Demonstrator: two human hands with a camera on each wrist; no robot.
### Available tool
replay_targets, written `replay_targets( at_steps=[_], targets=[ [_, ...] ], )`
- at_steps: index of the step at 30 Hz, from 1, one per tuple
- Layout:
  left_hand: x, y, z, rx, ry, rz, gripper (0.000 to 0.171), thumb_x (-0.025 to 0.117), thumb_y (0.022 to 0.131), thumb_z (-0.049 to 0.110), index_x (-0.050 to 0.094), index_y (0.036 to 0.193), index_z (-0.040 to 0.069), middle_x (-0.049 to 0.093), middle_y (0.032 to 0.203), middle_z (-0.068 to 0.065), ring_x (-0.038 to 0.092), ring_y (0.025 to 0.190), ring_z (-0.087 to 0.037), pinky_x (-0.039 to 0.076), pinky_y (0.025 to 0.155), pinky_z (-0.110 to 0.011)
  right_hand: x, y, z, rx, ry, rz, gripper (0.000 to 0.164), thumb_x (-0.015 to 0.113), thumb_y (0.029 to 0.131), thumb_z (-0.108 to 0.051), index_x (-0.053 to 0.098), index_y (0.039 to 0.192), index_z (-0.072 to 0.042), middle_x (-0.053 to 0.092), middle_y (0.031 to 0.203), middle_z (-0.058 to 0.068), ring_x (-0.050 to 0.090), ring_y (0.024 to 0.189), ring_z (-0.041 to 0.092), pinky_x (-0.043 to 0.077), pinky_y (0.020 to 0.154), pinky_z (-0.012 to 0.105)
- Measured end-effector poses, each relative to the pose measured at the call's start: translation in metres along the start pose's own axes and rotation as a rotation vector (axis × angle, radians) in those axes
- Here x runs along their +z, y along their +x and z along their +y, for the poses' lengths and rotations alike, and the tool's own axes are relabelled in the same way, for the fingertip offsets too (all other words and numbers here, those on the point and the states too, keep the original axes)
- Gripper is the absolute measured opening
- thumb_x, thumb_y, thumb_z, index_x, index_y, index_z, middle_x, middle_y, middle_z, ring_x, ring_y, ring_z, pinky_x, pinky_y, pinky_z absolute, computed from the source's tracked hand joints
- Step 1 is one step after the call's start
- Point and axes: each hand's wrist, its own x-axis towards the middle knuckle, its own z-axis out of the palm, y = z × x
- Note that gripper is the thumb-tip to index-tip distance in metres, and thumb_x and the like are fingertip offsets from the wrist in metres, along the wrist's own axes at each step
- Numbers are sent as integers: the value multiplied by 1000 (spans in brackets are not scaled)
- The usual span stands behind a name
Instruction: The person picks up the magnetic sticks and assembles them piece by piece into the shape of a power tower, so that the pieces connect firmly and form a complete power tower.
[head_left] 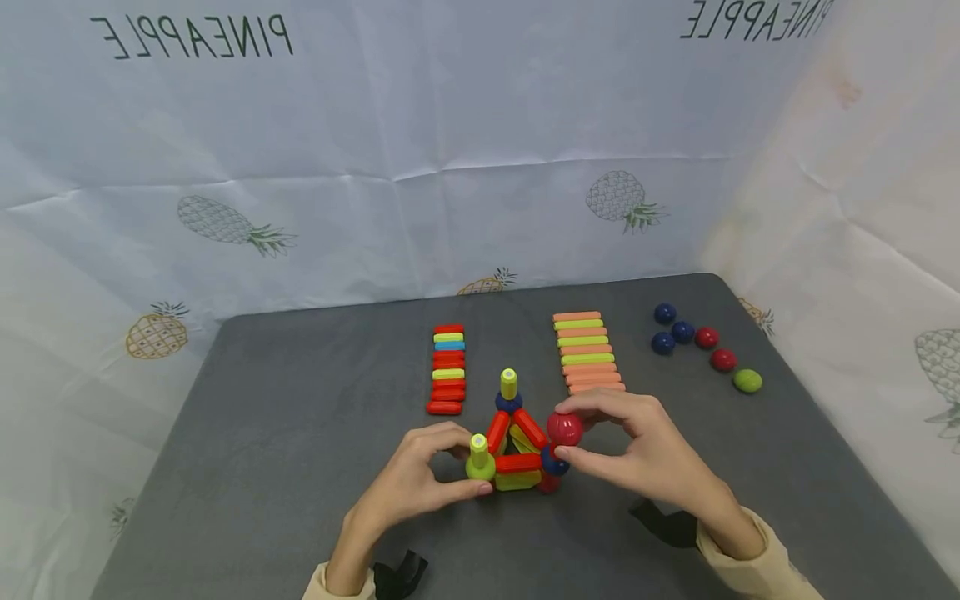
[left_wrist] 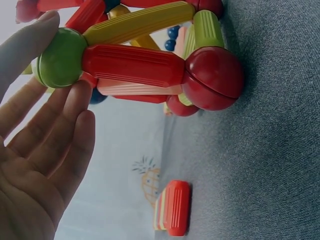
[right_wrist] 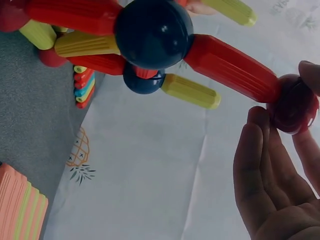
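Note:
A framework of colored rods and balls stands on the table in the head view. My left hand (head_left: pixel 422 473) pinches its green ball (left_wrist: pixel 61 57) between thumb and fingers. From that ball a short yellow-green rod (head_left: pixel 479 451) rises in the head view. My right hand (head_left: pixel 637 446) pinches a red ball (head_left: pixel 565 429) at the upper end of a red rod (right_wrist: pixel 232 67), which stands on a blue ball (right_wrist: pixel 154 34) of the framework. A second blue ball (head_left: pixel 509 402) at the back corner bears another yellow-green rod (head_left: pixel 509 383). Red balls (left_wrist: pixel 214 78) form the base.
Behind the framework lie a row of short red, yellow and blue rods (head_left: pixel 448 365) and a row of longer orange and yellow-green rods (head_left: pixel 585 350). Loose blue balls (head_left: pixel 663 342), red balls (head_left: pixel 723 360) and a green ball (head_left: pixel 747 381) sit at the right. A pineapple-print cloth (head_left: pixel 420 225) hangs behind.

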Motion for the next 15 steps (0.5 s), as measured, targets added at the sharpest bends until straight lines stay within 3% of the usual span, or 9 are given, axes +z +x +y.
replay_targets(
  at_steps=[7,11,15],
  targets=[
    [0,1,0,4,10,5,29,87,82,25,73,107,20,72,96,4,64,84,-3,61,77,-33,-1,-2,1,34,39,-22,49,88,78,-7,69,120,-24,73,108,-7,70,88,3,61,77,24],
    [0,2,1,-4,8,1,29,87,83,25,73,107,20,72,96,4,64,85,-4,61,77,-32,-1,-2,1,15,29,-19,48,89,78,-10,70,120,-21,73,107,-5,70,88,4,60,76,24],
    [1,1,1,-6,5,-1,29,87,83,25,72,107,21,72,96,4,64,85,-3,61,78,-32,-12,-5,4,-23,-29,2,60,92,73,-9,68,127,-16,72,115,-5,68,94,2,58,80,20]
  ],
)
